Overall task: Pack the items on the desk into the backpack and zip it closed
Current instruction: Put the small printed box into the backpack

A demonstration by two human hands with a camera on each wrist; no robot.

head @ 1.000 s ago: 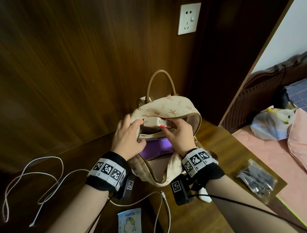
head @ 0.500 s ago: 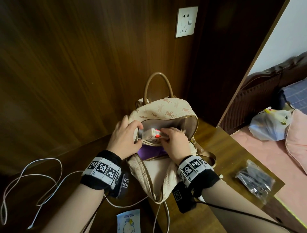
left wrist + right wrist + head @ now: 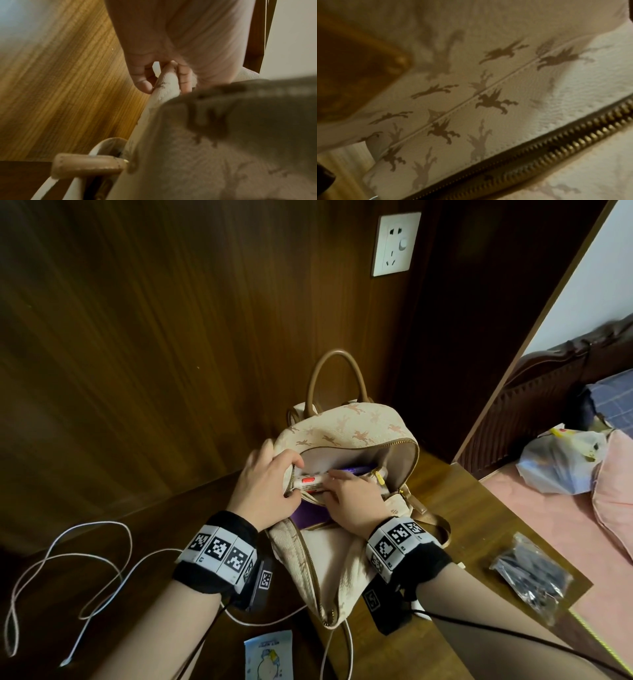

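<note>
left hand [image 3: 265, 491]: the backpack [image 3: 346, 436] rim is gripped, thumb and fingers curled over it.
right hand [image 3: 352, 498]: the white tube [image 3: 310, 482] is pinched inside the open backpack.
backpack: stood on the desk [image 3: 462, 508].

No legible text; print on packet [image 3: 269, 657] seemingly too blurred to read

the right wrist view is filled by the backpack [image 3: 488, 94], seen at close range. its cream textured fabric carries a brown print of winged horses. a raised seam [image 3: 471, 97] runs diagonally from lower left to upper right across the panel. a brass-toothed zipper [image 3: 556, 142] on dark tape runs diagonally along the lower right, its teeth apart. a blurred brown shape [image 3: 351, 67] occupies the upper left corner; it cannot be identified.
</note>
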